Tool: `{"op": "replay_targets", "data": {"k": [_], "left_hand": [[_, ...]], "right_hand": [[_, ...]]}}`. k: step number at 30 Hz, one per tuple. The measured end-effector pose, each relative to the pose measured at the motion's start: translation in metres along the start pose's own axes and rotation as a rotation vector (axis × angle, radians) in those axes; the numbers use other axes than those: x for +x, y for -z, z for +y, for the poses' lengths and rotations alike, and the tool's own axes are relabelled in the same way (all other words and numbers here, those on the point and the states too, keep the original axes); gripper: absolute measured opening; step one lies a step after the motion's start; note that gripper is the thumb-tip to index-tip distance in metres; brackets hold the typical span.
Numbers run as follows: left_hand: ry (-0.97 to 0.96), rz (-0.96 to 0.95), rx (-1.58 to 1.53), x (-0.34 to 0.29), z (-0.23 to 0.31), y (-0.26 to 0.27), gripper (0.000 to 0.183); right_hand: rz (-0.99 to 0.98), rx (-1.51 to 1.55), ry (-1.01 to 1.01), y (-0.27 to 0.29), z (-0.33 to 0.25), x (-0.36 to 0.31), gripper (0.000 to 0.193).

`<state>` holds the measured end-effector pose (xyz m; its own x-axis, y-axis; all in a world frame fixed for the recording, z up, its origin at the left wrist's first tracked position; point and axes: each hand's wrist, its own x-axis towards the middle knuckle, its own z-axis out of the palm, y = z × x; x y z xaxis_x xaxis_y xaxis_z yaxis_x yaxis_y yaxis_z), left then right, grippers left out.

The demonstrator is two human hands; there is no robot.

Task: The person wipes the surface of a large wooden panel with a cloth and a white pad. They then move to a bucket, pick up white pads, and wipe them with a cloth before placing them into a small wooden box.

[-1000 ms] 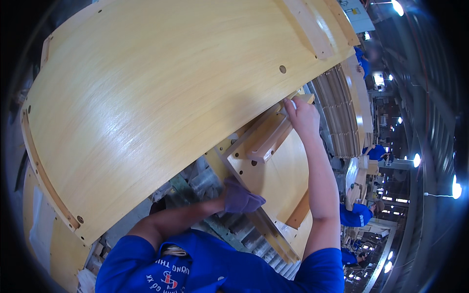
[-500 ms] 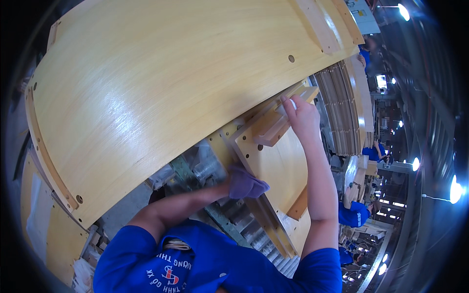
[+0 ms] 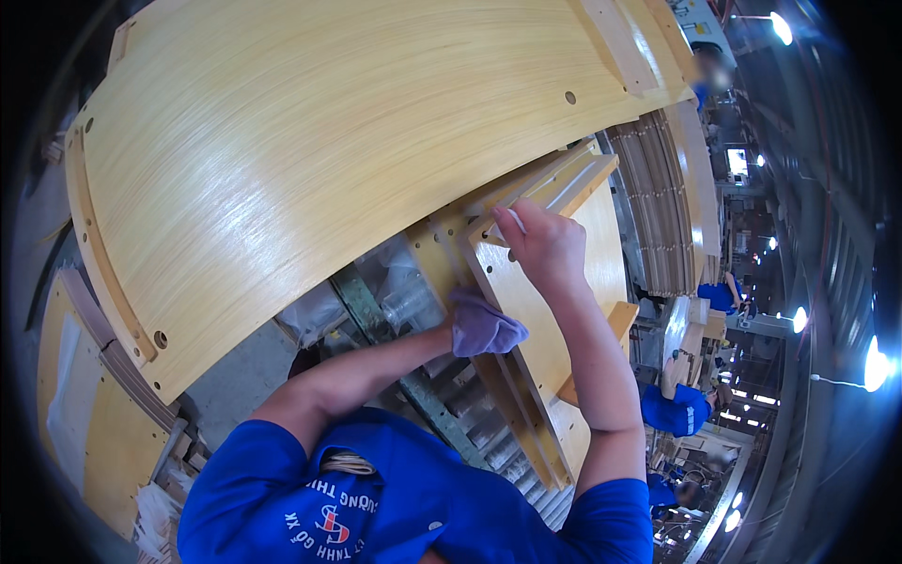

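Head view: a wood board [image 3: 547,343] sits toward four o'clock. Purple cloth [image 3: 489,324] at its edge hides the left hand, so I can't tell that grip. Right hand [image 3: 552,246] pinches something white [image 3: 517,220]. Board looks stiff, heavy and maybe slippery; hold its edges.

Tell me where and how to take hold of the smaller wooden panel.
I'd grip the smaller wooden panel by its long left edge, below the purple cloth, reaching from the person's side: that edge lies exposed and runs toward the body, while the large panel seems to crowd its far end.
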<state>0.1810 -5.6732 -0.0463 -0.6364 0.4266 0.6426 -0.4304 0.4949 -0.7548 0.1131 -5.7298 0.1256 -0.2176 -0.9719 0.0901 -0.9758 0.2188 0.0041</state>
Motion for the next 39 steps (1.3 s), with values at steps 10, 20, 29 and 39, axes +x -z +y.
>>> {"op": "replay_targets", "data": {"k": [10,20,29,39], "left_hand": [[0.086,-0.06,0.428,-0.004,0.02,0.007,0.01],[-0.039,0.418,1.59,-0.142,0.038,0.039,0.038],[-0.98,0.518,2.57,-0.184,0.006,0.087,0.022],[-1.035,0.782,3.704,-0.174,0.012,0.085,0.025]], "right_hand": [[0.057,-0.081,0.05,-0.001,-0.01,-0.007,0.033],[0.157,-0.009,0.035,-0.007,-0.02,-0.033,0.031],[0.247,0.109,-0.056,-0.02,-0.007,-0.064,0.027],[0.271,0.207,-0.256,-0.02,-0.002,-0.096,0.023]]}}
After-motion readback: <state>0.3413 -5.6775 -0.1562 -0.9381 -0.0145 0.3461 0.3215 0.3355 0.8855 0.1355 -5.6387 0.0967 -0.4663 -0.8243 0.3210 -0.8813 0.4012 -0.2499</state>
